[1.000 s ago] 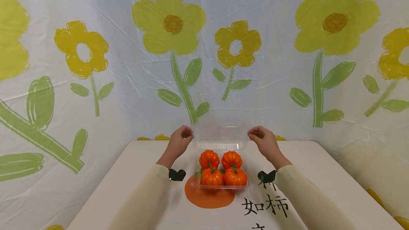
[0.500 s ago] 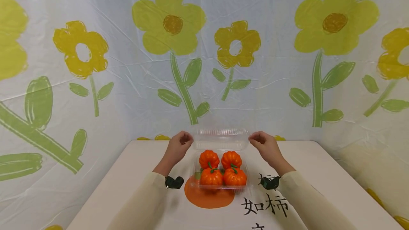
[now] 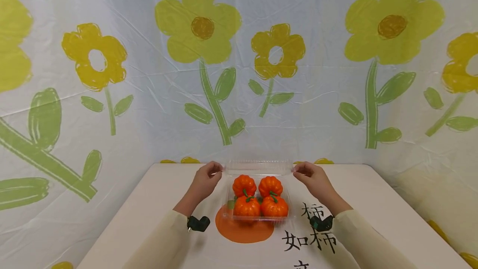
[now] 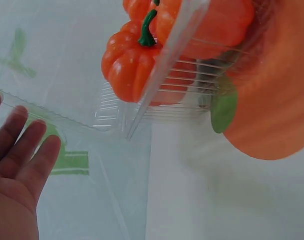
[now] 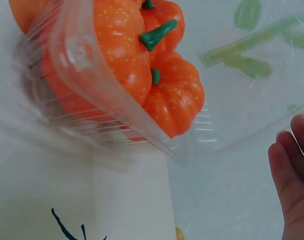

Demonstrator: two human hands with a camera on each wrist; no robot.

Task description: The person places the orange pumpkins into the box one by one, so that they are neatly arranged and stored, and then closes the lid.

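A clear plastic clamshell box [image 3: 257, 218] stands in the middle of the table, with several small orange pumpkins [image 3: 274, 206] in it, green stems showing. Its see-through lid [image 3: 259, 166] leans back behind the box, away from me. My left hand [image 3: 206, 181] pinches the lid's left edge at the fingertips, and my right hand [image 3: 313, 179] has the right edge in the same way. Both wrist views show fingertips [image 4: 39, 127] along the lid's rim, other fingers fairly straight; the thumbs lie outside those views.
Under the box, the pale table [image 3: 145, 219] bears a printed orange disc [image 3: 244, 233] and black brush characters [image 3: 310, 238]. A flower-patterned cloth [image 3: 317, 94] rises behind the table's far edge and along both sides.
The lid has swung further back and down behind the box, both hands lowering with it and drawing slightly outward. The box and pumpkins have stayed in place.
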